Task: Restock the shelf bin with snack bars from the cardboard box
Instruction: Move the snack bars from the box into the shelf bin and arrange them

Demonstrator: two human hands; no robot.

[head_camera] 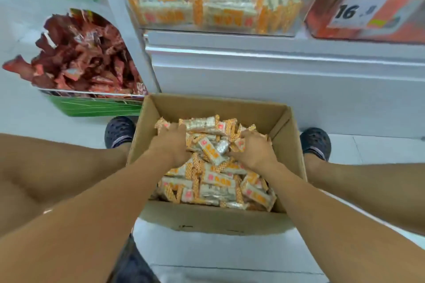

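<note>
— Where were the snack bars at that moment?

— Most of them lay heaped in the cardboard box, which stood open on the white floor between the person's two dark shoes. The wrappers were white and silver with orange ends, piled loosely at every angle and filling the box well up its walls.

— And the hands?

— Both were down in the box on top of the pile. The left hand lay toward the far left of the heap, its fingers curled down into the bars, and it seemed to be gathering some, though motion blur made the exact hold hard to read. The right hand sat on the right side of the heap, its fingers bent round a few bars at its fingertips. A small ridge of bars stood up between the two hands.

— What about the shelf bin?

— The clear shelf bin sat above and behind the box, on the white shelf. It already held rows of the same orange and white bars, some flat, some on edge.

— Anything else nearby?

— To the left, a green-edged bin held a jumble of red packets. To the right of the clear bin stood an orange display box bearing a price tag that read sixteen; the smaller digits were too blurred to read.
</note>
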